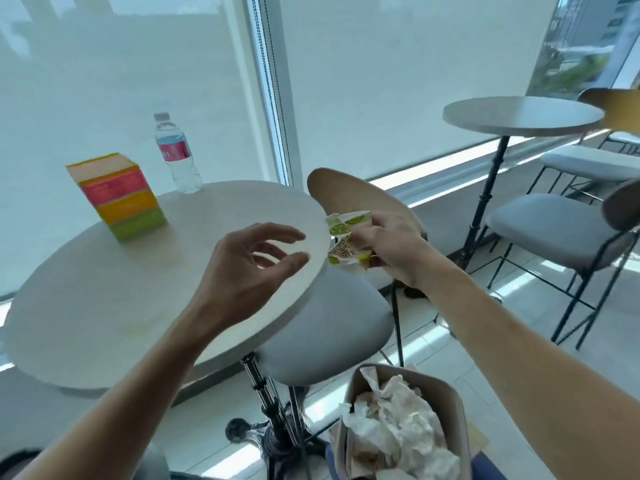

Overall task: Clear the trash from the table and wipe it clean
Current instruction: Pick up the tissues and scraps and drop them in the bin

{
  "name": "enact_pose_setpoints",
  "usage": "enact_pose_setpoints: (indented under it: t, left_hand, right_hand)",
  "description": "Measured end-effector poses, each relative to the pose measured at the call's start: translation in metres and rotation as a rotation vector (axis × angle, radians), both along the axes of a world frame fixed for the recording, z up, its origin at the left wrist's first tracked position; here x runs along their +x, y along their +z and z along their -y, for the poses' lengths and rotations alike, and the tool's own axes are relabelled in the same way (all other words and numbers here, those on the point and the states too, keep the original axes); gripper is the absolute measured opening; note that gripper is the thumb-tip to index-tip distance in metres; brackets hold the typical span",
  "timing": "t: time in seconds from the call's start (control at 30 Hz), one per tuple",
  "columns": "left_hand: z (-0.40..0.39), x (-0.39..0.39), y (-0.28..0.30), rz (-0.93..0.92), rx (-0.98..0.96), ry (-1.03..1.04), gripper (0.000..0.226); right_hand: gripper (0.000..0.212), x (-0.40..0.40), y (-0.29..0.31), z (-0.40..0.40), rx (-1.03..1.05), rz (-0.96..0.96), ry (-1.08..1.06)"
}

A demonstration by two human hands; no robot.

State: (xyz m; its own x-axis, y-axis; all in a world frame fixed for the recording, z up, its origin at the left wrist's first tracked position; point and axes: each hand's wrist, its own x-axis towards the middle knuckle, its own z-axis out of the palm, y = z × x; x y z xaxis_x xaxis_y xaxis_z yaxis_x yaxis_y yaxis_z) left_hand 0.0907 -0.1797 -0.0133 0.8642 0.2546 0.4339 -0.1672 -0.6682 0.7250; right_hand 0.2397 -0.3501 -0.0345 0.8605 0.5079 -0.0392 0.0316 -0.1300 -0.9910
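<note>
My right hand (pixel 388 247) grips a crumpled wrapper (pixel 346 240) printed with lime slices, just past the right edge of the round white table (pixel 114 299). My left hand (pixel 252 268) hovers above the table's right part, fingers loosely spread and holding nothing. On the table's far side stand a striped pink, orange and green box (pixel 119 195) and a clear water bottle (pixel 176 154) with a pink label. A grey bin (pixel 401 427) full of crumpled paper sits on the floor, below my right forearm.
A grey-cushioned chair (pixel 329 323) with a wooden back is tucked under the table's right edge. To the right stand a second round table (pixel 523 116) and more grey chairs (pixel 554 226). Windows with white blinds lie behind.
</note>
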Motion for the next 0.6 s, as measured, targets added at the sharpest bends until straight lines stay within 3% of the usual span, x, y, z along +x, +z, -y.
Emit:
enact_pose_setpoints:
  t: [0.37,0.6]
  left_hand:
    - [0.087,-0.002,-0.039,-0.117,0.035,0.005,0.013]
    - [0.117,-0.010,-0.053,-0.189,0.034,0.064,0.008]
  right_hand:
    - [0.012,-0.024,-0.093,0.093,-0.385,-0.008,0.180]
    - [0.017,-0.040,-0.163,0.118,-0.700,0.083,0.295]
